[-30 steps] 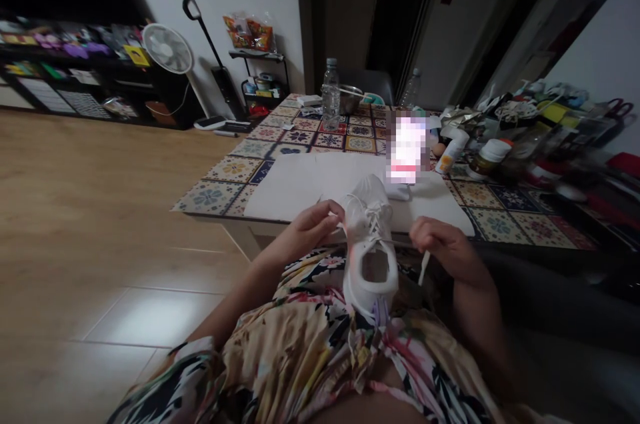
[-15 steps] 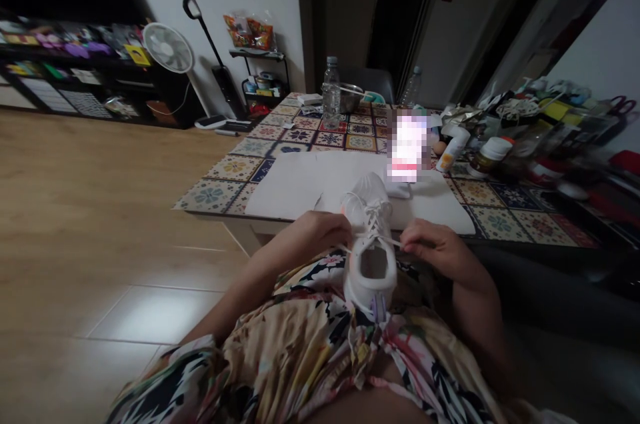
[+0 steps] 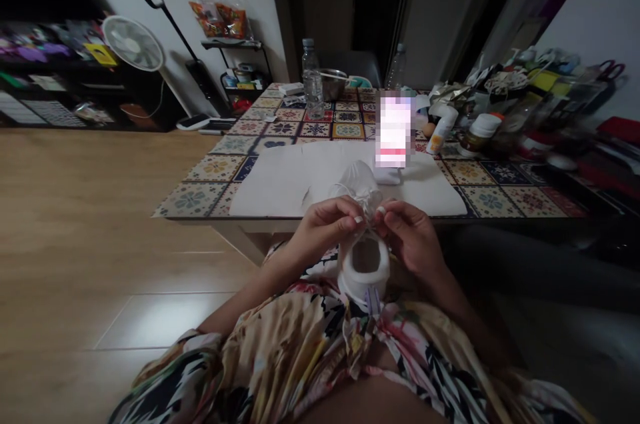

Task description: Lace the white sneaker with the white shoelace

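A white lace-up sneaker (image 3: 364, 277) rests between my lap and the table edge, toe pointing away from me, a lilac tab at its heel. My left hand (image 3: 336, 219) is closed in a pinch at the left of the lacing, and my right hand (image 3: 405, 227) pinches at the right of it. Both sit just above the shoe's opening, fingertips close together over the white shoelace (image 3: 369, 201). The lace ends between the fingers are mostly hidden by them.
White paper (image 3: 280, 174) covers the near part of the patterned table (image 3: 195, 201). A lit phone (image 3: 394, 131), blurred out, stands beyond the shoe. Behind are a plastic bottle (image 3: 313, 84) and a metal bowl (image 3: 333, 85). Jars and a white bottle (image 3: 443, 131) crowd the right side.
My hands were spread to either side with the lace stretched between them; now they have come together over the lacing. The view has shifted slightly to the right.
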`<state>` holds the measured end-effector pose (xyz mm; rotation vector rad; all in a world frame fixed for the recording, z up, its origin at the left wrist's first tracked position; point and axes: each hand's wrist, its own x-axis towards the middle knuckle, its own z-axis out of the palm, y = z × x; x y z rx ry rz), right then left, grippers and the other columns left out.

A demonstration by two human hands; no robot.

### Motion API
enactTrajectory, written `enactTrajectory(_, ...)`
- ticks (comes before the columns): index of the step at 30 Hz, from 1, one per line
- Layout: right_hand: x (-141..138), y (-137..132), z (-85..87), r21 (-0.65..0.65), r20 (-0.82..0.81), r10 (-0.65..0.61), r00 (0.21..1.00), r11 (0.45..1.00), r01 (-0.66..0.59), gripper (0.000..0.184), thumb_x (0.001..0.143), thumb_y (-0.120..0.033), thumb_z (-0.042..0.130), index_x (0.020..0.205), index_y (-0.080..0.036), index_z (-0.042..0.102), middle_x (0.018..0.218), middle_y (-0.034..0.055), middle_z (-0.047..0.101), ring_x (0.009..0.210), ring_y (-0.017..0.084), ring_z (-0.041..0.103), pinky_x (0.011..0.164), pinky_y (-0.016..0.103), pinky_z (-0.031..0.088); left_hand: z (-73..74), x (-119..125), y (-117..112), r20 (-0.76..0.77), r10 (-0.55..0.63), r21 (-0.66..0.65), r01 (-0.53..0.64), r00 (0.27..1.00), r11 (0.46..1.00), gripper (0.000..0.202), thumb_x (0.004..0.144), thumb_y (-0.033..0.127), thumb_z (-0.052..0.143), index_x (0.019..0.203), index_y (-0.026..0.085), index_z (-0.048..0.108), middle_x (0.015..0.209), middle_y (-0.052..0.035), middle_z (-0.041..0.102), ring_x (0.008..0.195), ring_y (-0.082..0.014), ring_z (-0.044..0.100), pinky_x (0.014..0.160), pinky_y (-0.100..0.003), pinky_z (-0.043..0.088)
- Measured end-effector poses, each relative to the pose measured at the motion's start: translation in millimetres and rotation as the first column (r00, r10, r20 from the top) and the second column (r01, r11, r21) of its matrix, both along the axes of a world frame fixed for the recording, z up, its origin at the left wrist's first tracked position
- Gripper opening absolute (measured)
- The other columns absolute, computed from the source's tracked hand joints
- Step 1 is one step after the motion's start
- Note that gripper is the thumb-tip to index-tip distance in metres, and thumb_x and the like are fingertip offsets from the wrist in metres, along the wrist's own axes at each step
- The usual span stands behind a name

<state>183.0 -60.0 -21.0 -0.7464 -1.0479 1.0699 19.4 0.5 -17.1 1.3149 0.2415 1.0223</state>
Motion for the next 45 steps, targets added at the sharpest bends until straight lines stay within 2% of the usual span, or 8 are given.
enactTrajectory(6, 0, -4, 2.7, 0.127, 0.324, -0.157, 0.933, 0.984, 0.122, 0.010, 0.081, -0.033, 0.074, 0.085, -0.024, 0.074, 0.083, 0.0003, 0.065, 0.078, 0.014, 0.062, 0.070, 0.026, 0.053, 3.0, 2, -2, -0.088, 0.065, 0.091, -0.057, 0.994, 0.994, 0.025, 0.069, 0.034, 0.085, 0.080, 0.017, 0.071, 0.073, -0.0012, 0.065, 0.065, -0.0117, 0.061, 0.066, -0.025, 0.052)
enactTrajectory(9, -1, -7, 3.8, 0.114, 0.330, -0.157, 0.931, 0.985, 0.126, 0.011, 0.080, -0.031, 0.075, 0.083, -0.024, 0.068, 0.080, -0.0014, 0.066, 0.074, 0.013, 0.065, 0.069, 0.025, 0.055, 5.0, 5, -4, -0.075, 0.043, -0.019, -0.045, 0.996, 0.999, 0.040, 0.065, 0.033, 0.088, 0.096, 0.018, 0.069, 0.078, -0.0001, 0.066, 0.062, -0.0108, 0.062, 0.063, -0.025, 0.054)
enactTrajectory(17, -2, -10, 8.0, 0.108, 0.359, -0.181, 0.916, 0.983, 0.152, 0.016, 0.081, -0.036, 0.073, 0.082, -0.022, 0.067, 0.077, -0.0005, 0.068, 0.068, 0.013, 0.065, 0.062, 0.024, 0.057, 11.9, 3, -10, -0.140, 0.244, 0.234, -0.208, 0.960, 0.950, 0.022, 0.073, 0.035, 0.082, 0.072, 0.016, 0.070, 0.073, -0.0029, 0.067, 0.072, -0.0138, 0.061, 0.069, -0.026, 0.050)
enactTrajectory(24, -8, -6, 3.0, 0.103, 0.286, -0.298, 0.911, 0.955, 0.280, 0.015, 0.081, -0.035, 0.072, 0.083, -0.023, 0.063, 0.073, -0.0025, 0.065, 0.056, 0.011, 0.061, 0.047, 0.021, 0.055, 7.4, -1, -11, -0.260, 0.242, 0.229, -0.184, 0.935, 0.956, 0.022, 0.076, 0.034, 0.079, 0.074, 0.015, 0.068, 0.072, -0.0028, 0.066, 0.067, -0.0136, 0.058, 0.064, -0.026, 0.046)
enactTrajectory(29, -2, -11, 11.7, 0.336, 0.595, -0.337, 0.730, 0.929, 0.155, 0.021, 0.083, -0.017, 0.066, 0.103, -0.025, 0.068, 0.098, 0.0040, 0.070, 0.090, 0.018, 0.068, 0.081, 0.032, 0.058, 7.5, -3, -9, -0.176, 0.303, 0.294, -0.244, 0.936, 0.924, 0.018, 0.075, 0.030, 0.079, 0.070, 0.017, 0.069, 0.072, -0.0032, 0.067, 0.071, -0.0145, 0.060, 0.068, -0.027, 0.049)
enactTrajectory(35, 2, -12, 17.3, 0.469, 0.685, -0.449, 0.574, 0.875, 0.124, 0.015, 0.088, -0.013, 0.059, 0.093, -0.023, 0.069, 0.089, 0.0045, 0.070, 0.088, 0.019, 0.065, 0.080, 0.034, 0.054, 6.0, -4, -5, -0.119, 0.340, 0.383, -0.273, 0.933, 0.882, 0.012, 0.076, 0.029, 0.080, 0.073, 0.018, 0.073, 0.076, -0.0048, 0.069, 0.074, -0.0156, 0.063, 0.070, -0.029, 0.052)
enactTrajectory(40, 0, -11, 12.5, 0.405, 0.663, -0.418, 0.622, 0.898, 0.172, 0.007, 0.088, -0.019, 0.061, 0.088, -0.024, 0.066, 0.086, 0.0023, 0.070, 0.085, 0.019, 0.064, 0.081, 0.035, 0.051, 8.0, -4, -6, -0.131, 0.358, 0.427, -0.273, 0.925, 0.862, 0.011, 0.076, 0.029, 0.079, 0.073, 0.019, 0.074, 0.077, -0.0054, 0.072, 0.075, -0.0167, 0.065, 0.075, -0.030, 0.052)
enactTrajectory(45, -1, -11, 8.8, 0.160, 0.507, -0.239, 0.828, 0.970, 0.182, 0.006, 0.085, -0.022, 0.063, 0.090, -0.024, 0.059, 0.086, 0.0001, 0.065, 0.085, 0.017, 0.062, 0.079, 0.030, 0.051, 10.5, -3, -8, -0.202, 0.327, 0.319, -0.254, 0.923, 0.913, 0.010, 0.075, 0.027, 0.078, 0.072, 0.019, 0.074, 0.076, -0.0045, 0.073, 0.074, -0.0165, 0.065, 0.073, -0.029, 0.051)
